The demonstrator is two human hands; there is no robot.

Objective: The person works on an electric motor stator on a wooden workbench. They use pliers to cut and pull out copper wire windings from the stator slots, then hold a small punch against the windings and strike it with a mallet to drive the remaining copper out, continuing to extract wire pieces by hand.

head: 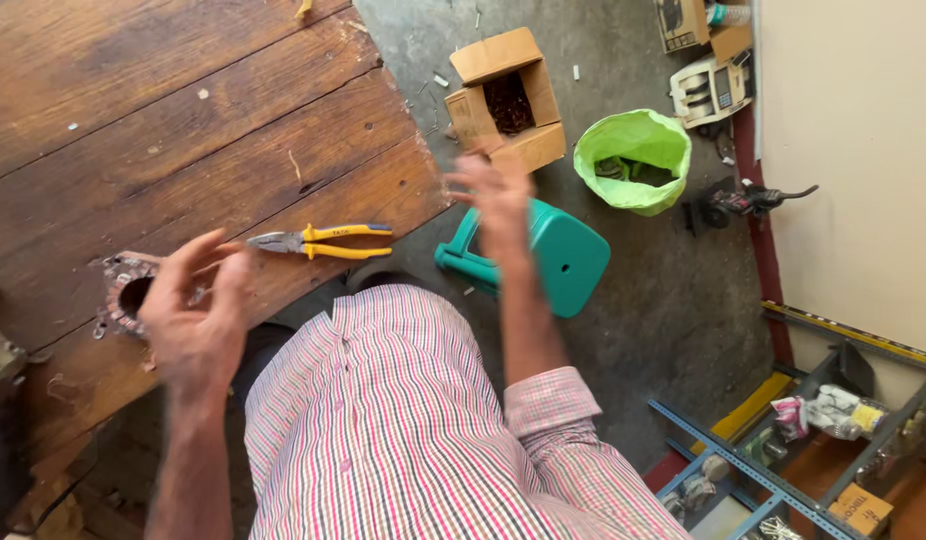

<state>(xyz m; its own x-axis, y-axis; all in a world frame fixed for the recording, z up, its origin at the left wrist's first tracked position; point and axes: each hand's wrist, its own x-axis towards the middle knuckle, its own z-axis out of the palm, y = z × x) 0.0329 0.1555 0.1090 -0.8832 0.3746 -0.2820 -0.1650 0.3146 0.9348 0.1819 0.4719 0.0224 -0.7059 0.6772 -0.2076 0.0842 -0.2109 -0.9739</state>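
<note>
Looking down, I see the left hand (195, 315) raised with its fingers (198, 250) loosely spread and holding nothing; it hangs just over a round metal motor part (123, 295) that lies on the worn wooden table (163, 130). The right hand (495, 200) is blurred, its fingers (463, 190) open and empty, lifted off the table edge above a teal plastic stool (568, 255). Yellow-handled pliers (318, 241) lie on the table between the two hands, touched by neither. Farther out on the concrete floor (643, 300) stand an open cardboard box (506, 100) and a green bag (633, 160).
</note>
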